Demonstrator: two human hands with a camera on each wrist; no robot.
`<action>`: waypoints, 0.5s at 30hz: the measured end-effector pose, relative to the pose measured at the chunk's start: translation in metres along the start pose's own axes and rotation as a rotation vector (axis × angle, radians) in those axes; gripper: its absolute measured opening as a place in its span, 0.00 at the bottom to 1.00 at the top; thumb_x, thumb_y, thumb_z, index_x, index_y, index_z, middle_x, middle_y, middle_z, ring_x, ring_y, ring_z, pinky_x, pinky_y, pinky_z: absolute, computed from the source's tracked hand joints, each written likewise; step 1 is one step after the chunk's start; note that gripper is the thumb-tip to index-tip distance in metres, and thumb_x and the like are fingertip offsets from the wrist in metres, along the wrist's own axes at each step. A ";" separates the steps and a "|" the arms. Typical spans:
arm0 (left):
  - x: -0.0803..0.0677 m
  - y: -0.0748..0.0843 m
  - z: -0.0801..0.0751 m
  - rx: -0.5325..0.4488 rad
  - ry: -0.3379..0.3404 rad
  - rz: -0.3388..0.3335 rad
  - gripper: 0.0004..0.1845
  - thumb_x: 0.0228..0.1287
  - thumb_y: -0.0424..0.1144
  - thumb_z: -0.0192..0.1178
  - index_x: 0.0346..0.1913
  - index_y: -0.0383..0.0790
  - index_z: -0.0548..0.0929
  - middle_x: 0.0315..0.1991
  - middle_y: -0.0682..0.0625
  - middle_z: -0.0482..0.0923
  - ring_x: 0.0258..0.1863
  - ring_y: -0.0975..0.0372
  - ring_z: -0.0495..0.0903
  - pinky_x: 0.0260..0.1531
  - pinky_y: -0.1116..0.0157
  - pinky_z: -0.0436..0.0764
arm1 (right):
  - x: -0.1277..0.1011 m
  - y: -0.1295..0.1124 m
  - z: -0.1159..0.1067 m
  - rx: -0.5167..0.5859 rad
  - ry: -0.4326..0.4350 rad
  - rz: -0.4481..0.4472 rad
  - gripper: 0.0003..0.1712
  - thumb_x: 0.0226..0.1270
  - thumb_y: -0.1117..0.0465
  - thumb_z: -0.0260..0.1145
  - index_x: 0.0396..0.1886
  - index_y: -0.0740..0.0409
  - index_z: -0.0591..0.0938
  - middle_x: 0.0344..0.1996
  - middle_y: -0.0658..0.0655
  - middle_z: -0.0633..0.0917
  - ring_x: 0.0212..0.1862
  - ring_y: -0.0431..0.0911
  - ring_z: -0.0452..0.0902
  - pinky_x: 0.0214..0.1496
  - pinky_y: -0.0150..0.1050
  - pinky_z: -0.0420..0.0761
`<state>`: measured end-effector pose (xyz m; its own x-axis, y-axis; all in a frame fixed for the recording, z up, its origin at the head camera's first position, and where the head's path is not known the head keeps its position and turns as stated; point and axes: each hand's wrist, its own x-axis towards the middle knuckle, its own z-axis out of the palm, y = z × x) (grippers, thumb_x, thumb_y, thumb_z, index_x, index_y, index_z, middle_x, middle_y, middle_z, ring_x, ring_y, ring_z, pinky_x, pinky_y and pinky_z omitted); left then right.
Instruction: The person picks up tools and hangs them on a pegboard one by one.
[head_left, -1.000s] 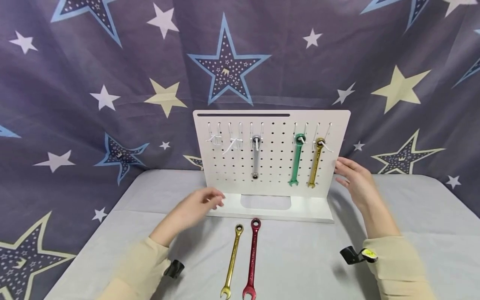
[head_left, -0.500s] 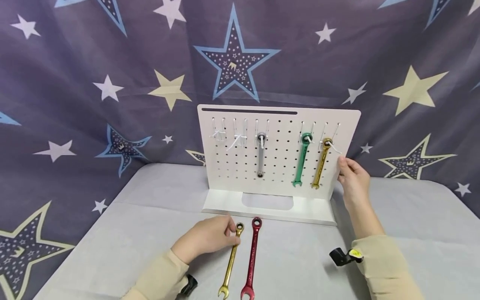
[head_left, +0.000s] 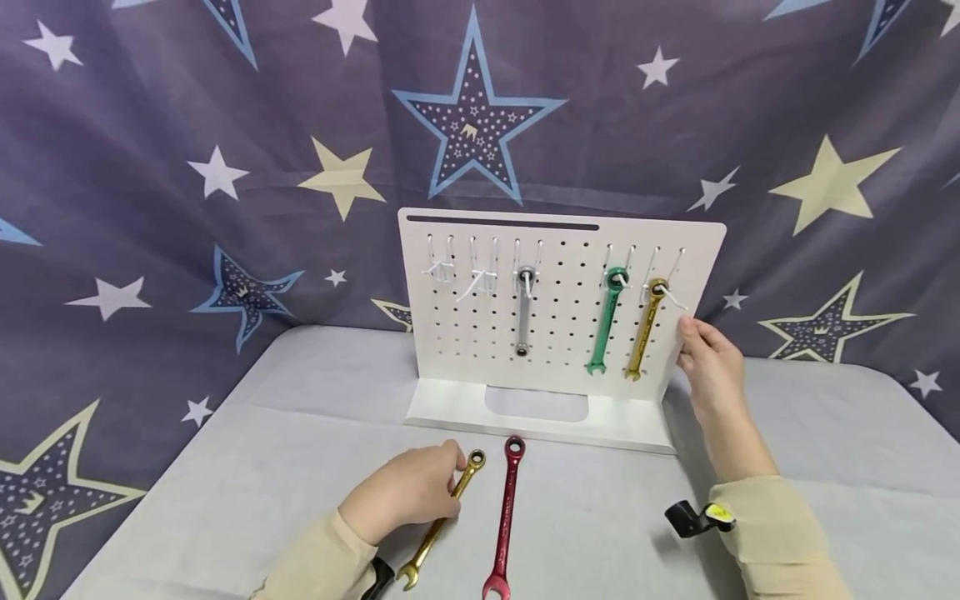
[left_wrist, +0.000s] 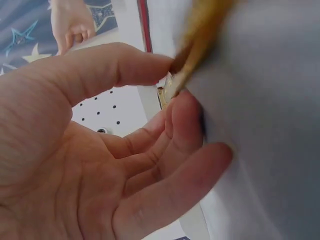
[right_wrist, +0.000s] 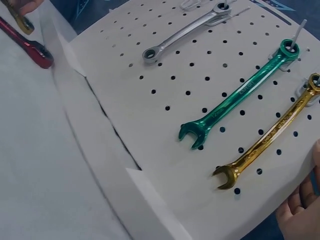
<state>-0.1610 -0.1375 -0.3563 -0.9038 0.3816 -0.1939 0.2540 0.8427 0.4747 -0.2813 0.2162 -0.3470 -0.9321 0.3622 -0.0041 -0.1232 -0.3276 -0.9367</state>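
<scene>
My left hand (head_left: 405,493) pinches a gold combination wrench (head_left: 424,550) between thumb and fingers, just below its ring end. The wrench slants over the grey tabletop, its open end toward the near left; in the left wrist view its shaft (left_wrist: 204,30) is blurred. To its right lies a red combination wrench (head_left: 507,510), ring end toward the board. At the white pegboard (head_left: 573,377), my right hand (head_left: 714,371) grips the right edge, thumb in front. On the board's hooks hang a silver wrench (head_left: 523,312), a green wrench (right_wrist: 240,95) and another gold wrench (right_wrist: 267,137).
Two white hooks at the board's left, one a left hook (head_left: 439,268) and one an inner hook (head_left: 480,282), carry nothing. The board's flat base (head_left: 450,404) projects toward me. A starry curtain (head_left: 225,100) hangs behind the table.
My left hand has come down from beside the board's base and taken hold of the gold wrench, swinging its open end left. My right hand has closed on the board's edge.
</scene>
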 end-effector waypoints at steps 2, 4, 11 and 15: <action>0.000 -0.003 -0.002 -0.016 -0.025 0.003 0.21 0.48 0.29 0.68 0.48 0.35 0.76 0.26 0.54 0.73 0.24 0.61 0.72 0.27 0.62 0.72 | 0.000 0.002 0.001 -0.038 0.007 -0.006 0.12 0.67 0.51 0.68 0.37 0.54 0.81 0.33 0.46 0.81 0.39 0.37 0.75 0.39 0.27 0.77; -0.001 -0.006 -0.004 -0.032 -0.055 0.011 0.22 0.48 0.30 0.68 0.48 0.37 0.74 0.26 0.53 0.73 0.24 0.61 0.72 0.27 0.62 0.73 | 0.000 0.005 0.001 -0.084 0.016 -0.015 0.14 0.68 0.49 0.66 0.40 0.54 0.80 0.35 0.45 0.81 0.41 0.37 0.75 0.41 0.26 0.77; 0.002 -0.016 -0.010 -0.070 -0.147 0.026 0.20 0.52 0.30 0.68 0.47 0.41 0.73 0.26 0.51 0.72 0.21 0.62 0.69 0.22 0.66 0.67 | 0.000 0.011 0.002 -0.142 0.032 -0.030 0.19 0.68 0.45 0.65 0.42 0.56 0.79 0.37 0.45 0.81 0.43 0.37 0.75 0.41 0.26 0.77; -0.001 -0.018 -0.011 -0.079 -0.182 0.046 0.16 0.53 0.29 0.67 0.42 0.42 0.74 0.26 0.52 0.72 0.22 0.63 0.70 0.23 0.67 0.68 | -0.002 0.010 0.001 -0.148 0.032 -0.025 0.19 0.68 0.45 0.64 0.43 0.57 0.78 0.35 0.44 0.81 0.42 0.36 0.76 0.41 0.25 0.77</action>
<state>-0.1688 -0.1570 -0.3556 -0.8129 0.4875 -0.3185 0.2594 0.7928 0.5515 -0.2813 0.2112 -0.3560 -0.9177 0.3970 0.0108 -0.0922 -0.1866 -0.9781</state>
